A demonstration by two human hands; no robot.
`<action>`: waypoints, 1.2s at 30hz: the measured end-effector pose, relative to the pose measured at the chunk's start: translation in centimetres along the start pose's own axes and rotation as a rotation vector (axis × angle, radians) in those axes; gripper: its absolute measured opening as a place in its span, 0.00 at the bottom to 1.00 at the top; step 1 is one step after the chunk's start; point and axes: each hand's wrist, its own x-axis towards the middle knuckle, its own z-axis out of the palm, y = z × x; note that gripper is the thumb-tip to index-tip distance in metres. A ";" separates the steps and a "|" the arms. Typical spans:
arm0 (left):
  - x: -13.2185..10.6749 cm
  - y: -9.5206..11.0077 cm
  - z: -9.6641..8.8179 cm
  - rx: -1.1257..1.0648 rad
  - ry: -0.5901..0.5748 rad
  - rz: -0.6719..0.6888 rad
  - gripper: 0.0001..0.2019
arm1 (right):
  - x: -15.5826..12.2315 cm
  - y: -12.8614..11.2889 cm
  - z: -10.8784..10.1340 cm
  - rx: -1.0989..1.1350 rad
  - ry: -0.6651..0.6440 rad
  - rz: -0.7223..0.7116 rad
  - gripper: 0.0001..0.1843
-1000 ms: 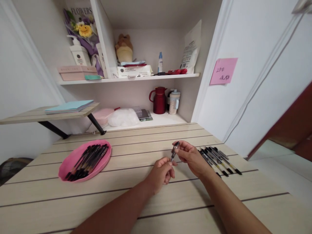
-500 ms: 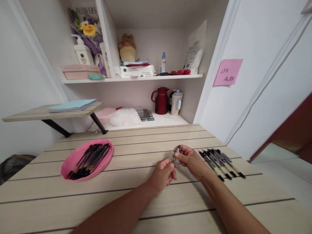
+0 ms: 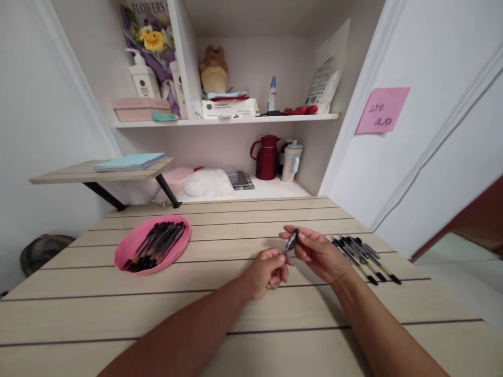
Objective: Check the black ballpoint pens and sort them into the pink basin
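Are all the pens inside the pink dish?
No, several pens lie on the striped tabletop to the right of the right hand, outside the pink dish.

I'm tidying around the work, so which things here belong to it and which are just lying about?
Likely part of the job:
held pen, between left hand and right hand
loose pens, at right
pink dish
dish pens

Apparently just lying about:
red jug
cup
plush toy
papers

Soft, fairly even light lay over the desk (image 3: pixel 98 320), a faint shadow fell left of the right forearm (image 3: pixel 379 311), and the edges (slightly soft) looked stretched.
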 end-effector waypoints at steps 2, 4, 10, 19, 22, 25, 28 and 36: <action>-0.3 0.4 -0.2 -0.045 -0.092 -0.059 0.12 | 0.0 0.2 -0.1 0.003 -0.014 0.007 0.15; -0.4 0.4 -0.2 -0.059 -0.140 -0.090 0.12 | 0.1 0.5 -0.1 -0.006 -0.009 -0.006 0.11; -0.1 -0.5 0.6 0.058 0.062 0.038 0.12 | 0.4 1.2 0.3 -0.150 0.179 -0.096 0.12; -0.6 0.9 -0.5 -0.173 -0.164 -0.162 0.12 | -0.2 1.0 0.9 0.023 -0.064 -0.026 0.16; -0.3 0.1 -0.1 -0.048 -0.032 -0.020 0.12 | 0.2 1.5 0.5 -0.022 0.035 -0.055 0.11; 0.1 -0.7 0.3 0.087 0.108 0.074 0.14 | 0.5 1.8 0.3 -0.130 0.158 -0.081 0.11; 0.2 -0.8 0.3 0.086 0.121 0.068 0.16 | 0.2 1.5 0.6 -0.132 0.148 -0.061 0.12; -0.1 0.1 -0.4 -0.108 -0.007 -0.032 0.14 | -0.1 1.0 1.1 0.021 0.019 -0.027 0.18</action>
